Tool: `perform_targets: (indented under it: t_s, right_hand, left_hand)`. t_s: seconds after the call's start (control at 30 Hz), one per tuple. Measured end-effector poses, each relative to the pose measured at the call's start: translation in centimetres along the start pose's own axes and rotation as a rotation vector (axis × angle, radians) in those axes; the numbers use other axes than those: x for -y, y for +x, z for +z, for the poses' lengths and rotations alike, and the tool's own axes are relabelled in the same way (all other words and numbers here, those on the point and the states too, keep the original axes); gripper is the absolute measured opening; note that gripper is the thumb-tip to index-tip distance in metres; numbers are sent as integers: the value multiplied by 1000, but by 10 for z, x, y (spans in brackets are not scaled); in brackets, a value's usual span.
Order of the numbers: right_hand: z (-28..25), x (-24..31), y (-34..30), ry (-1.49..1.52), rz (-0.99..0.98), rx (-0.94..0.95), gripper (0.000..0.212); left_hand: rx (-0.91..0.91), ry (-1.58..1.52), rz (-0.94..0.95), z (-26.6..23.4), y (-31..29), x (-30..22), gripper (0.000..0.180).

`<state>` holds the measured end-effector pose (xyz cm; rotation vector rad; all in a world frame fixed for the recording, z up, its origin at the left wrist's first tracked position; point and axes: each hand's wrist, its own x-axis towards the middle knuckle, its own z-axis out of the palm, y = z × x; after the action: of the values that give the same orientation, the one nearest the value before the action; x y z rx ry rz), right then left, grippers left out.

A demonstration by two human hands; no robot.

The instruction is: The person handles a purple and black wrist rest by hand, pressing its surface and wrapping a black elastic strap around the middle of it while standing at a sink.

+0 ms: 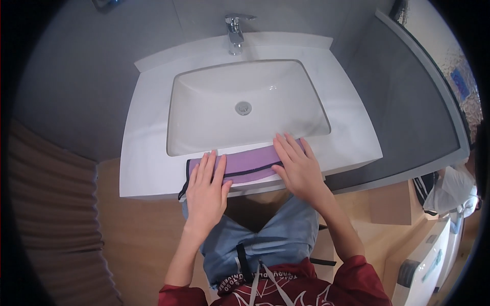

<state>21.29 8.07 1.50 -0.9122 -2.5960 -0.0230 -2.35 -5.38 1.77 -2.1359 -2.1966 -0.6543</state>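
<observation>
The fingers of the left hand (206, 189) lie flat and spread, pressing down on the near-left end of a folded purple cloth with dark edging (248, 166); they grip nothing. The fingers of the right hand (297, 166) lie equally flat on the cloth's right end, palm down, holding nothing closed. The cloth stretches between both hands along the front rim of the white tabletop (148, 168), just short of the white rectangular sink basin (204, 107). Beyond the fingertips, past the basin, stands a chrome tap (235, 31). The cloth's left corner overhangs the front edge; uneven pressure could probably let it slide off toward the floor.
</observation>
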Motion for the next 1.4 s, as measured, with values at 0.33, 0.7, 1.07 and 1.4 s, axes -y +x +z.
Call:
perform_targets:
  t_s: [0.33, 0.7, 1.07, 1.4]
  right_hand:
    - [-13, -43, -40, 164, 54, -111, 43]
    - [-29, -62, -23, 100, -144, -115, 36]
    - [-17, -49, -31, 408, 118, -200, 23]
    - [-23, -38, -24, 408, 486, -131, 45]
  left_hand:
    - [-101, -32, 7, -17, -13, 32, 33]
    - [-88, -209, -18, -27, -16, 48, 24]
    - [-186, -352, -150, -25, -19, 48, 38]
    - [-79, -231, 5, -36, 4, 62, 29]
